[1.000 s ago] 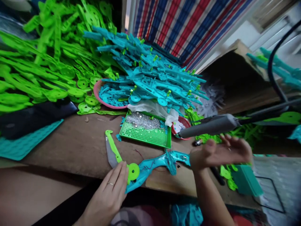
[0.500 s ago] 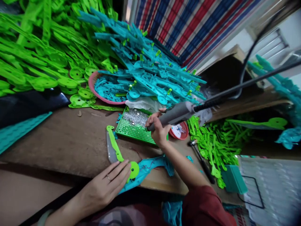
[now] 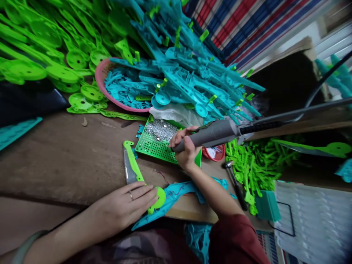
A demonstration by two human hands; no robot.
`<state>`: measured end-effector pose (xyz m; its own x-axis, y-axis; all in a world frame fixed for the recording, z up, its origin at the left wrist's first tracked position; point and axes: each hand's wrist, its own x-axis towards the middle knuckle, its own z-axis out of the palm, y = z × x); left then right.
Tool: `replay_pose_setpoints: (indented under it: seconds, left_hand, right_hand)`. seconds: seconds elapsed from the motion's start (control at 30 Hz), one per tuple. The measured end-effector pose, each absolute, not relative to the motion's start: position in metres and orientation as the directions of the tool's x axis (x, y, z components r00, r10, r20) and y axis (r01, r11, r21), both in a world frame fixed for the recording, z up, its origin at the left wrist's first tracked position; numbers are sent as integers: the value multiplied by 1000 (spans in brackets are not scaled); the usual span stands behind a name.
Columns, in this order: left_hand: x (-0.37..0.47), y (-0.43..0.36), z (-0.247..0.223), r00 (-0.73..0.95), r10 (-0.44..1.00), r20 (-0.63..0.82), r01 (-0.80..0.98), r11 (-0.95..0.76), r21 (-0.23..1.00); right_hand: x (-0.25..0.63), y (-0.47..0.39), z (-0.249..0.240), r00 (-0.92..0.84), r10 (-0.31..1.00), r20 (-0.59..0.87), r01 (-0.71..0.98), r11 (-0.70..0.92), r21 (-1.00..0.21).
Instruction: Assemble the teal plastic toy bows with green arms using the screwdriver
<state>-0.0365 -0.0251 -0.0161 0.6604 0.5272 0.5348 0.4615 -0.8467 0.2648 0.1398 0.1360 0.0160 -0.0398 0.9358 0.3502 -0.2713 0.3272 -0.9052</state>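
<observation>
My left hand point(image 3: 128, 205) lies over a lime green part point(image 3: 134, 161) with a round end and a grey blade-like piece, pressing it by the table's front edge. Its fingers are held together on the part. Under the round end is a long blue part point(image 3: 172, 194). My right hand point(image 3: 185, 146) is wrapped round a grey power screwdriver point(image 3: 214, 134) with a cable, held tilted above a green tray point(image 3: 156, 148) of small silver screws. The tool's tip is hidden by my fingers.
Green parts point(image 3: 60, 73) pile up at the back left. A pink basin point(image 3: 103, 82) holds small blue pieces, with blue parts point(image 3: 189, 84) heaped beside it. A red basket point(image 3: 217, 153), a black-handled tool point(image 3: 238, 190) and more green parts point(image 3: 253, 165) lie to the right.
The head view has shifted closer to the table. Both hands keep their holds; the screwdriver is at nearly the same place over the tray.
</observation>
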Motion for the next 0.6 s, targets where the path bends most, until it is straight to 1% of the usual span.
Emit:
replay_pose_setpoints:
  seconds: [0.13, 0.27, 0.3, 0.37, 0.4, 0.43, 0.53, 0.6]
  left_hand:
    - [-39, -16, -12, 650, 541, 533, 410, -841, 353]
    - [-40, -13, -9, 651, 577, 493, 363, -807, 465]
    - [-41, -12, -9, 658, 582, 477, 350, -798, 491]
    - [-42, -10, -9, 663, 601, 447, 332, -771, 544]
    - [-42, -9, -10, 660, 610, 438, 326, -758, 565]
    - [-43, -8, -10, 655, 618, 434, 323, -749, 579]
    - [-42, -7, -12, 650, 620, 439, 312, -745, 590]
    - [-41, -6, -12, 646, 621, 444, 308, -744, 593]
  right_hand:
    - [139, 137, 24, -56, 922, 383, -283, 353, -892]
    - [147, 96, 67, -49, 915, 400, -262, 375, -889]
    - [149, 79, 80, -79, 920, 385, -255, 355, -900]
    - [152, 43, 100, -237, 925, 296, -201, 252, -947]
    - [152, 26, 106, -279, 928, 246, -173, 204, -964]
    - [152, 10, 107, -308, 924, 227, -178, 179, -968]
    - [151, -19, 92, -338, 896, 290, -277, 199, -940]
    - [152, -21, 76, -364, 882, 300, -276, 206, -939]
